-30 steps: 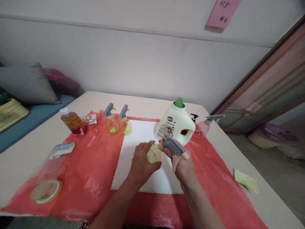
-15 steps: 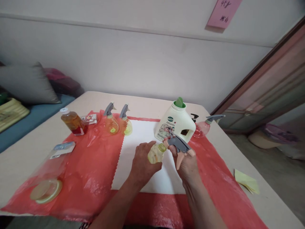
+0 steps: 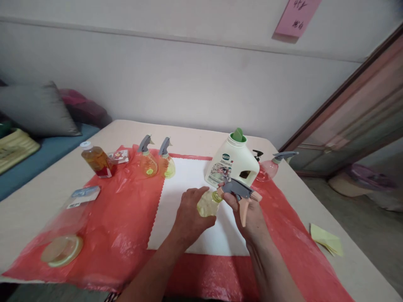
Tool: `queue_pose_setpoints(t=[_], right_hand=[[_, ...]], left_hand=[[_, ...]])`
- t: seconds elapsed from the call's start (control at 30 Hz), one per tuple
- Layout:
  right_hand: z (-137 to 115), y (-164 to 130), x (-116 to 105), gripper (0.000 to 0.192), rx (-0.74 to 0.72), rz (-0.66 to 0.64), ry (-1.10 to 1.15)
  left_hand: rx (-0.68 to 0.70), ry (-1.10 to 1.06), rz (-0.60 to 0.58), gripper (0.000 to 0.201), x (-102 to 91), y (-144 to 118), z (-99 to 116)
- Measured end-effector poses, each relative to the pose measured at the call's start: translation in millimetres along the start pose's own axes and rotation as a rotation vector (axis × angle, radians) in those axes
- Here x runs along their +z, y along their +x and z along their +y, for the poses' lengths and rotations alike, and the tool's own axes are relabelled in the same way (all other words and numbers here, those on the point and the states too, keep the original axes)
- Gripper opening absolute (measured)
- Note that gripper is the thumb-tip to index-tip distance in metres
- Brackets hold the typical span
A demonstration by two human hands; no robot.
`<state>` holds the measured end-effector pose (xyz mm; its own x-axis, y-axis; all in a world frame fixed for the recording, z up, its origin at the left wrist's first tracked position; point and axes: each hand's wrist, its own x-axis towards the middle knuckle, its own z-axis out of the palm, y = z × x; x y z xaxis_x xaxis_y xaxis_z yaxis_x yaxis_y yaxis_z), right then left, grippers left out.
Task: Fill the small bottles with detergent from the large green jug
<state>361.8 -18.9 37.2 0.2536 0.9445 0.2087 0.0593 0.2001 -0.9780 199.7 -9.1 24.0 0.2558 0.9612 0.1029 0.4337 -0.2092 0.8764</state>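
My left hand (image 3: 189,214) grips a small clear yellow spray bottle (image 3: 208,205), tilted with its neck to the right, above a white cloth (image 3: 189,184). My right hand (image 3: 248,214) holds the grey spray head (image 3: 238,191) with a peach trigger at the bottle's neck. Whether the head is screwed on or just touching the neck, I cannot tell. A white detergent jug (image 3: 233,165) with a green cap stands just behind both hands.
A red plastic sheet (image 3: 119,226) covers the table. On it stand two yellow spray bottles (image 3: 155,161), an amber bottle (image 3: 96,159), a pink spray bottle (image 3: 272,165) and a round lid (image 3: 61,249). Yellow paper (image 3: 325,239) lies at the right.
The spray head in my right hand has shifted slightly right and turned at the bottle's neck. My left hand keeps the bottle in nearly the same place.
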Motion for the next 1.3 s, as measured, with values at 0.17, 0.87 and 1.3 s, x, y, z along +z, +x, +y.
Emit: queue_pose_setpoints(t=[0.17,0.87,1.3], right_hand=[[5.9,3.4,-0.6,0.024,0.029,-0.114,0.035],[13.1,-2.2,17.7,0.026,0.147,-0.065,0.079],[35.6,-6.2,33.1,0.036,0.162,-0.09,0.192]], left_hand=[[0.016,0.012,0.006,0.07,0.4,0.5,-1.3],[-0.017,0.052,0.076,0.067,7.4,1.5,-5.7],[-0.297,-0.162,0.042,0.088,19.8,-4.1,3.7]])
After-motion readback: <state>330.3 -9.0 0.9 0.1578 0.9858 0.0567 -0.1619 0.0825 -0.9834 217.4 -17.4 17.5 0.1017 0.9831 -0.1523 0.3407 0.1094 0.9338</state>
